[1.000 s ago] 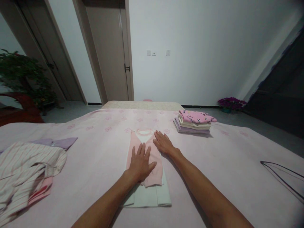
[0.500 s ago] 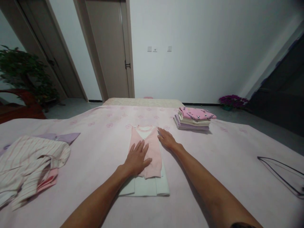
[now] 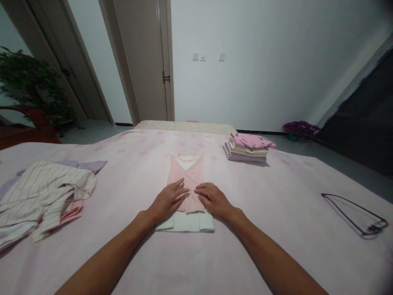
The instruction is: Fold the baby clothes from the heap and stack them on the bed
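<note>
The left hand [image 3: 168, 200] and right hand [image 3: 213, 200] lie open and flat, gripping nothing, fingertips almost meeting on a folded pink-and-white garment [image 3: 190, 180] in the middle of the bed [image 3: 276, 213].

Rt hand [image 3: 213, 198] has free bedspread [image 3: 276, 233] up to wire hanger [image 3: 353, 215] (thin, flat).

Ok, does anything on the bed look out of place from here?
Yes: a wire hanger lies loose on the pink bedspread at right, and a striped garment sits crumpled at left, unlike the folded stack.
</note>
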The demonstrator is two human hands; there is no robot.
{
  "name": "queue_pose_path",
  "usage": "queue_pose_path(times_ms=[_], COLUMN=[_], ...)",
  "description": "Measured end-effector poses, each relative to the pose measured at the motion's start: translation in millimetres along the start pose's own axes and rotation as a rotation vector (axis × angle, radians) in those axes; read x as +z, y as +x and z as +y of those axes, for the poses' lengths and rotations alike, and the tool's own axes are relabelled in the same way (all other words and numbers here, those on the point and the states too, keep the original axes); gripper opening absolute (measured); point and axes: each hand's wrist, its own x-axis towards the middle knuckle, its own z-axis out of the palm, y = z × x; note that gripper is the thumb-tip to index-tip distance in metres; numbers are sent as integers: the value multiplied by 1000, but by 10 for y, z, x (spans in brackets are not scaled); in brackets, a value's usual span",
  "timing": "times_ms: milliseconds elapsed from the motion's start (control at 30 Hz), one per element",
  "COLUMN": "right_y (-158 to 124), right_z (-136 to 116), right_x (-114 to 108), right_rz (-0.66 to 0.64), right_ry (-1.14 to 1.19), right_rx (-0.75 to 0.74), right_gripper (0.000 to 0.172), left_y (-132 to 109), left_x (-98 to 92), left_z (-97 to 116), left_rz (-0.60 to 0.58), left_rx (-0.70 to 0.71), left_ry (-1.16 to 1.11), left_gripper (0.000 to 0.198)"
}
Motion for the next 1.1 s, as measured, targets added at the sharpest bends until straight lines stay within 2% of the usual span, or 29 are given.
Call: queue_pose_path(times_ms=[100,167,300,433,600,733,867,1033,1100], right_y=[-16,-19,-36,-40,-17,-17,-29,-21,-12], right_z=[51,62,35,26,-16,-78,-78,-34,-31], right_x=[44,61,59,43,-9,-97,-145,-77,-41], right_rz=[13,20,47,57,14,-17,1,91,84], right_ry=[-34,-51,-55,-32,36,98,160,144,105], right_rx=[-6,-4,-2,-11,-1,-15,-109,-196,-173], right_gripper=[29,28,27,24,22,22,26,36,26], left_y=[-70,-82,-57,-24,16,26,33,62,65], left_x=[-60,-90,-157,-200,-130,-49,0,14,14], left_z=[130,187,242,295,308,230,178,192,200], left_rz=[-14,-65,-141,-161,-124,-58,-15,14,25], left_rx=[143,182,151,140,22,-159,-316,-387,-398], left_ry=[-78,-119,-174,-162,-143,-258,-407,-531,-525], left_gripper=[28,23,23,20,14,18,26,29,30])
